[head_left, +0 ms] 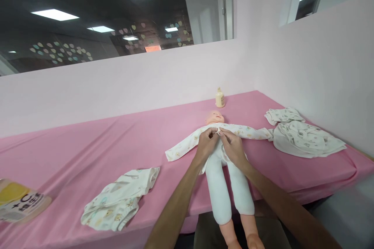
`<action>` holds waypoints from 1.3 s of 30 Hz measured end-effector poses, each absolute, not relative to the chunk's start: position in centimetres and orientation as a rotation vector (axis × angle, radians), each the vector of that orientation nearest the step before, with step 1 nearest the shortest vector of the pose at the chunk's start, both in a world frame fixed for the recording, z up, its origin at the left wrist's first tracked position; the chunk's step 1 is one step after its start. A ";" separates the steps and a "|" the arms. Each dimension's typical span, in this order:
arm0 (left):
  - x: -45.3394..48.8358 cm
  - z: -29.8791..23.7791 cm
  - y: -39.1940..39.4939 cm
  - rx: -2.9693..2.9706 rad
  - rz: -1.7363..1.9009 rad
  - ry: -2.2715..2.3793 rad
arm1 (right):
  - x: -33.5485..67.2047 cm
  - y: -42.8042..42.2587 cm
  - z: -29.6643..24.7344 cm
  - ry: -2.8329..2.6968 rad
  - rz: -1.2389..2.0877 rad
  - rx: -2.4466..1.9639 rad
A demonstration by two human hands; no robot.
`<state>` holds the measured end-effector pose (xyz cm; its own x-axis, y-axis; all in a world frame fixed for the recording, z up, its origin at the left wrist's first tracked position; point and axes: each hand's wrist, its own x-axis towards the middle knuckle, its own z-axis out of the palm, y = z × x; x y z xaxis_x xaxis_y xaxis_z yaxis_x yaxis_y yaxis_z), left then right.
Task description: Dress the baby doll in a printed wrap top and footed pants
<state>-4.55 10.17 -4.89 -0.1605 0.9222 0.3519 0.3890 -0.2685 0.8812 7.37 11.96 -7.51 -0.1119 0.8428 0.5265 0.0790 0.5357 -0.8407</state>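
Observation:
A baby doll (215, 118) lies on its back on the pink-covered table (117, 144), its legs hanging over the front edge. It wears a white printed top (181, 147) with both sleeves spread out. My left hand (206, 144) and my right hand (232, 147) meet over the doll's chest. Both pinch a thin white tie (218, 132) of the top between their fingertips.
Folded printed baby trousers (119, 200) lie near the front edge, left of the doll. More printed clothes (304, 134) are piled at the right end. A small cream bottle (219, 98) stands by the pink wall. A yellow-and-white pack (19, 201) sits at far left.

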 end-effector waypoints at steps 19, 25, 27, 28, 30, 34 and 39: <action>-4.8 -4.2 10.2 1.296 1.439 1.394 | 7.5 12.0 -8.6 -1.780 0.449 -0.844; -5.2 -3.8 7.7 1.641 1.201 1.689 | 8.9 11.3 -9.7 -1.675 0.411 -1.002; -5.5 -4.1 6.7 1.731 1.133 1.877 | 9.4 10.7 -10.0 -1.660 0.400 -1.033; -5.6 -4.3 6.3 1.738 1.104 1.955 | 9.6 10.4 -10.0 -1.661 0.387 -1.049; -5.8 -4.5 5.6 1.705 1.055 2.073 | 9.7 9.9 -9.8 -1.684 0.351 -1.079; -5.6 -4.5 5.2 1.672 1.122 2.121 | 9.2 9.6 -8.8 -1.769 0.298 -1.152; -4.7 -4.7 5.2 1.776 1.347 2.021 | 8.5 10.1 -7.7 -1.782 0.306 -1.137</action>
<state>-4.67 5.21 -4.71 -0.2972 0.8488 0.4373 0.7305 -0.0928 0.6766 8.55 10.14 -7.74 -0.1008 0.8029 0.5875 0.5608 0.5337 -0.6330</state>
